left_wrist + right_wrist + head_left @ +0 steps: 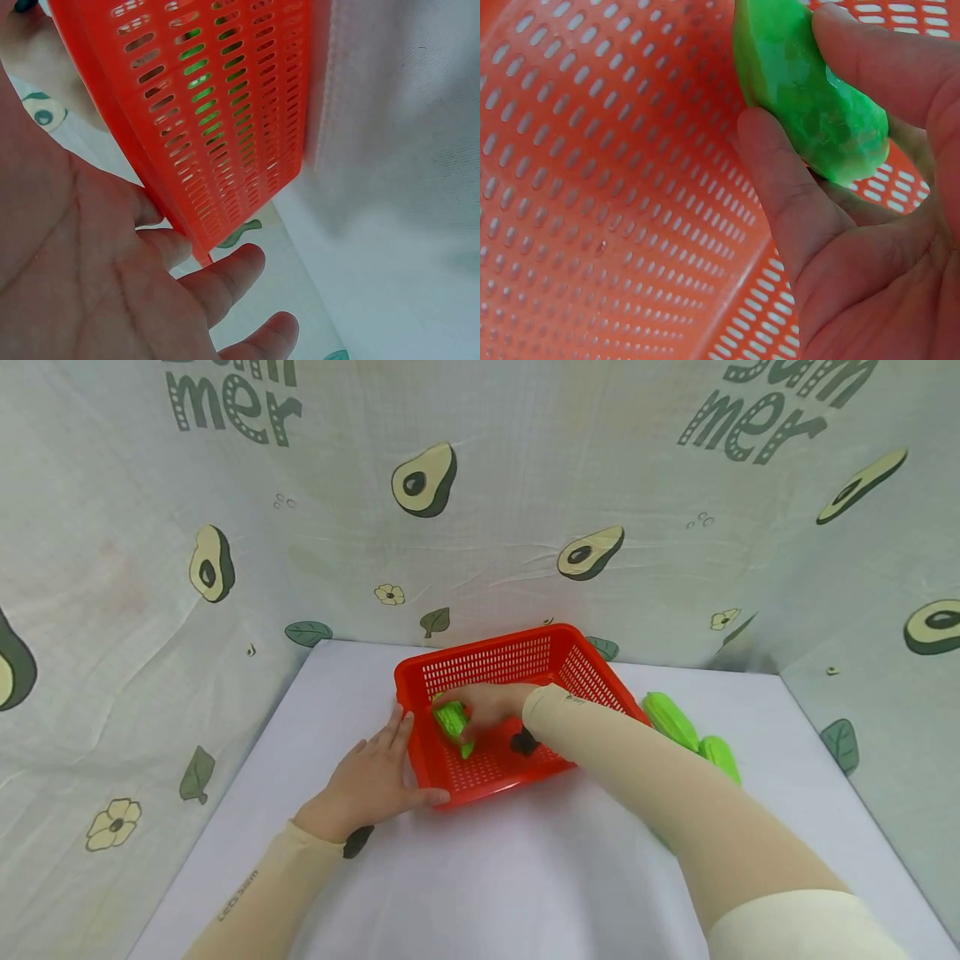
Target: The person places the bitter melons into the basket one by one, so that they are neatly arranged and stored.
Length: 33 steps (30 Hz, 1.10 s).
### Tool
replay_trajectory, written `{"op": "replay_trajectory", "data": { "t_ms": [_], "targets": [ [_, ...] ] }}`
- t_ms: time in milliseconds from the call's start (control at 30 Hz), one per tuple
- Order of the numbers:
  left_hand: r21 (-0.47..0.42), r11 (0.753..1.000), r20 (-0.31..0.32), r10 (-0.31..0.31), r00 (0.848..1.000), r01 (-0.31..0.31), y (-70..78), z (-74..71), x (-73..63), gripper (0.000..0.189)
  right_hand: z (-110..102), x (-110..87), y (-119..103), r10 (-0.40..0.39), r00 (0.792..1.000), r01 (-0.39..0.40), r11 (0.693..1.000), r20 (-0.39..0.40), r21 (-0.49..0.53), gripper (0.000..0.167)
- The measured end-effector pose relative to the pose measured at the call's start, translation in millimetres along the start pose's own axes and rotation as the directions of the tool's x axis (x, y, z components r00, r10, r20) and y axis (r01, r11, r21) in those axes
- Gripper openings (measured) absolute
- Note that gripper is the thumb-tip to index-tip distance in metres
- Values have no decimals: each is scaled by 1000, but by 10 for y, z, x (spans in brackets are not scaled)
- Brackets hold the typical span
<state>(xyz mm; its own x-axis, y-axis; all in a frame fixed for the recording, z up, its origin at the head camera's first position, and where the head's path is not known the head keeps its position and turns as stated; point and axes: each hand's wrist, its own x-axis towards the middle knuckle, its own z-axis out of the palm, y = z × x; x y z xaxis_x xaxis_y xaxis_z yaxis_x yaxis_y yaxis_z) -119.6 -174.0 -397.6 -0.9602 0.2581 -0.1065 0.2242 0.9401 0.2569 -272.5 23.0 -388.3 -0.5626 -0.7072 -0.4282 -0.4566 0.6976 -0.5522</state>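
My right hand (491, 706) reaches into the red plastic basket (480, 653) and holds a bumpy green bitter gourd (452, 720) near the left wall. Seen from the right wrist, the thumb and fingers (776, 161) pinch the gourd (795, 90) from both sides, close over the perforated basket. The left hand (375, 777) rests against the basket's left side, fingers fairly straight along the rim and thumb at the front corner. In the left wrist view, the left fingertips (169, 244) touch the rim, and some green shows through the slots of the basket wall (217, 112).
Two ridged green vegetables (670, 720) (720, 758) lie on the white table (480, 877) to the right of the basket, partly behind my right forearm. Cloth printed with avocados (424, 479) hangs behind the table and along both sides.
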Motion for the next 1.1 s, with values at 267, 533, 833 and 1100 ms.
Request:
{"op": "replay_trajectory", "data": {
  "t_ms": [267,533,833,1100],
  "targets": [
    [5,1000,-6,-2,1000,2,20,-19,-24,126,49,0,-42,-32,999,33,999,38,-2,75],
    [8,1000,-8,-1,1000,1,16,-12,-32,126,104,26,-92,-36,999,37,999,38,-16,70],
    [5,1000,2,-1,1000,1,14,-7,-17,126,110,34,-104,-33,999,33,999,40,5,69],
    [6,1000,1,1,1000,-1,29,-13,-15,126,115,38,-103,-45,998,45,999,38,9,76]
  ]
}}
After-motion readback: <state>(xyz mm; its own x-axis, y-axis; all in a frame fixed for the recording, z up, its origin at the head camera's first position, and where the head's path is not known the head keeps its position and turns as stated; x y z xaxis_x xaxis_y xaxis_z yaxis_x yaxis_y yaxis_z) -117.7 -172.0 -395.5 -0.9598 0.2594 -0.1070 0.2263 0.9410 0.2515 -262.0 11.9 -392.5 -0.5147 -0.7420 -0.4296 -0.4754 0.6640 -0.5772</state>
